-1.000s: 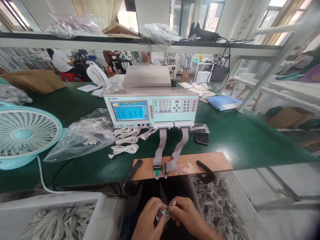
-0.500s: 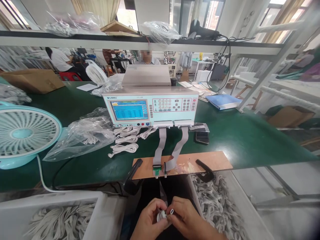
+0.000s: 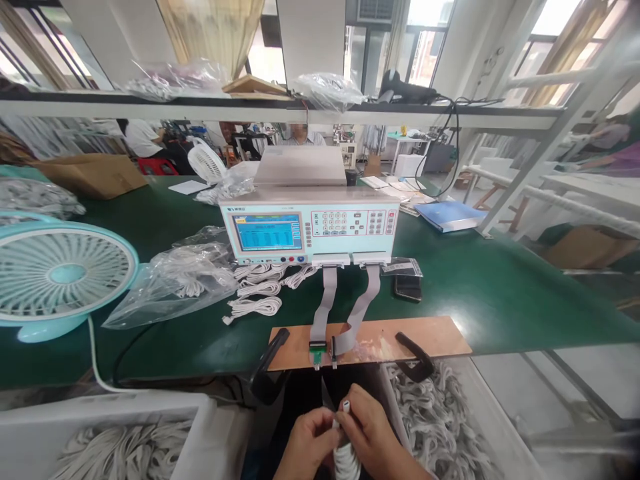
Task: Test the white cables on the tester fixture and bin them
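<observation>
Over my lap, close to the table's front edge, my left hand and my right hand meet on a coiled white cable. A small white plug sticks up from the fingers of my right hand. My left thumb and forefinger pinch a white part of the cable right beside it. The coil hangs below both hands, and its lower end runs out of the picture. In front of the hands, a green connector board and a second small connector sit on a wooden board.
A tester with a screen stands behind, joined by grey ribbon cables. Black clamps grip the wooden board. Coiled cables, a plastic bag and a fan lie left. Cable-filled bins flank my lap.
My right hand has turned and risen slightly, so the plug points upward. The coil now hangs lower between the hands. The camera has tilted up a little.
</observation>
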Action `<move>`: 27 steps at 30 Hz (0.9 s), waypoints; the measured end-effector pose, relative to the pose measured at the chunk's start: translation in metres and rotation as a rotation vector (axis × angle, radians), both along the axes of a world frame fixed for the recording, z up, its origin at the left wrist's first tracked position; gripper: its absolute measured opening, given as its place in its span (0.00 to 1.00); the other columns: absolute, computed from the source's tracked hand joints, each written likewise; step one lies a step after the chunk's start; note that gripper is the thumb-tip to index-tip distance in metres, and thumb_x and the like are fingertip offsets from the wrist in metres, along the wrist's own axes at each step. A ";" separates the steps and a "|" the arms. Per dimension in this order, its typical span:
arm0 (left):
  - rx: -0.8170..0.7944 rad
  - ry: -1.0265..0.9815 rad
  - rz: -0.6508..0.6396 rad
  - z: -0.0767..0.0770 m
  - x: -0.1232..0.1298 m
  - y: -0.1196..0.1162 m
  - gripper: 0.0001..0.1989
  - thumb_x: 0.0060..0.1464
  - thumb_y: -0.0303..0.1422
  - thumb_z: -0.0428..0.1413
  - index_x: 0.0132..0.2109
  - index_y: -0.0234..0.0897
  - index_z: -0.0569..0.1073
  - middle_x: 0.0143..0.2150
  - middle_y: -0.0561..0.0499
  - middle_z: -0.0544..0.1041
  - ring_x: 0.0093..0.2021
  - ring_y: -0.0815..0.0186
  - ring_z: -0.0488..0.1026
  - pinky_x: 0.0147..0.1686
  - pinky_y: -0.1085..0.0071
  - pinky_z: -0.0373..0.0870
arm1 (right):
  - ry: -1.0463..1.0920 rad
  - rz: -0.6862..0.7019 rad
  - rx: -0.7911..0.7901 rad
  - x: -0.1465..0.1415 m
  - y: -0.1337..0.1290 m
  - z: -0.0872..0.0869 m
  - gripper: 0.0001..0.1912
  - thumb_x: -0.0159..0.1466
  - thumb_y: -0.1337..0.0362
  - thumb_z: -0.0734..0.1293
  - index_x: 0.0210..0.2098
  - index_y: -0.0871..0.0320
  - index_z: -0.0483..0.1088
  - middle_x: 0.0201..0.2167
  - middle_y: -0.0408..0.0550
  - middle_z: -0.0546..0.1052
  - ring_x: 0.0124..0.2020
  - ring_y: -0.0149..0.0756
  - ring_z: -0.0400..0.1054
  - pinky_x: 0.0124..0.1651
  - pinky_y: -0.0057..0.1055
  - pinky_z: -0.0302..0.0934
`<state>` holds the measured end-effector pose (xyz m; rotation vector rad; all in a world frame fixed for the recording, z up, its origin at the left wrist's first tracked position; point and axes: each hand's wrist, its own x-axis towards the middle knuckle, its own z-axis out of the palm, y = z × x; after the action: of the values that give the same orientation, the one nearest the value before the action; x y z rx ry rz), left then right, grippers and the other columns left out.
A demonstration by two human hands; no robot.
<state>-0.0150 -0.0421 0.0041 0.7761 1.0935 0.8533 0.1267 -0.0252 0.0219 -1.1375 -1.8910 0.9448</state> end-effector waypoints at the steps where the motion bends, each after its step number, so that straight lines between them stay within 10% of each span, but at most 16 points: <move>1: 0.034 0.043 0.065 -0.001 0.003 0.004 0.17 0.37 0.43 0.62 0.24 0.32 0.71 0.17 0.56 0.65 0.17 0.74 0.59 0.16 0.79 0.56 | 0.025 -0.028 -0.026 -0.002 0.005 0.001 0.11 0.63 0.66 0.56 0.23 0.57 0.57 0.25 0.41 0.61 0.28 0.32 0.56 0.31 0.28 0.50; 12: -0.083 -0.137 0.388 -0.018 0.010 0.015 0.19 0.33 0.44 0.64 0.27 0.34 0.72 0.17 0.56 0.69 0.16 0.71 0.64 0.16 0.76 0.61 | 0.323 -0.101 -0.401 -0.020 0.039 -0.005 0.15 0.56 0.63 0.61 0.15 0.59 0.57 0.16 0.37 0.54 0.20 0.27 0.48 0.22 0.26 0.42; 23: 0.292 0.219 -0.097 0.015 -0.027 0.032 0.17 0.53 0.42 0.49 0.25 0.34 0.67 0.19 0.58 0.60 0.19 0.73 0.58 0.19 0.77 0.56 | 0.508 -0.117 -0.615 -0.028 0.045 -0.003 0.20 0.50 0.50 0.67 0.17 0.62 0.66 0.12 0.39 0.60 0.15 0.26 0.49 0.20 0.26 0.42; 27: 0.391 0.190 -0.082 0.021 -0.029 0.040 0.15 0.55 0.38 0.48 0.25 0.33 0.69 0.24 0.55 0.63 0.26 0.70 0.62 0.27 0.75 0.60 | 0.589 -0.151 -0.663 -0.031 0.043 -0.004 0.20 0.51 0.50 0.68 0.20 0.63 0.69 0.13 0.39 0.62 0.15 0.25 0.49 0.20 0.25 0.42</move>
<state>-0.0437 -0.0023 0.0247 1.2403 1.0649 0.9506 0.0962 0.0182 0.0180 -1.1605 -1.0236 1.6659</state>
